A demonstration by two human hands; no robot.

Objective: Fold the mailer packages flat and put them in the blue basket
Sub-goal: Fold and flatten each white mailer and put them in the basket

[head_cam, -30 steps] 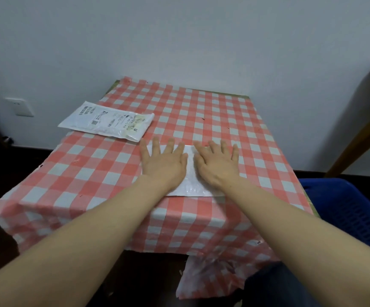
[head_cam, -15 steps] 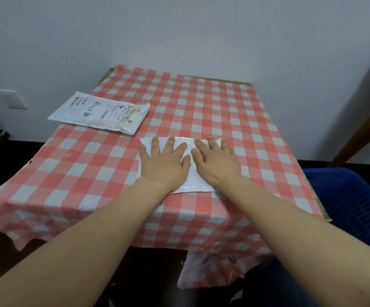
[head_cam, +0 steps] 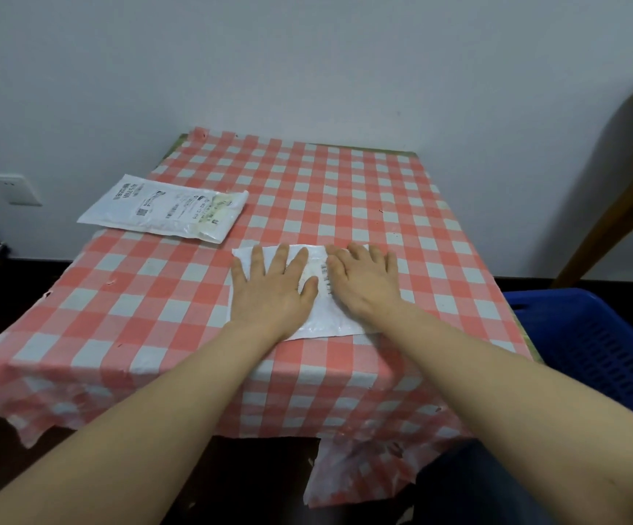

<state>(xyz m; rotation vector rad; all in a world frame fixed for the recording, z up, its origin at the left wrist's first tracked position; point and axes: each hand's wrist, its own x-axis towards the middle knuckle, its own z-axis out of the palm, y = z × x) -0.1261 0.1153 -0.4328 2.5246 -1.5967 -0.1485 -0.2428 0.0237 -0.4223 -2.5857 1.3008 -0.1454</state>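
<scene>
I see both hands pressing flat, fingers straight, on a folded white mailer [head_cam: 322, 316] near the front of the checked table [head_cam: 402, 206]: left hand [head_cam: 271, 293] beside right hand [head_cam: 364, 282]. A second mailer [head_cam: 167, 208] lies at the far left. The blue basket [head_cam: 591, 342] sits to the table's right.
</scene>
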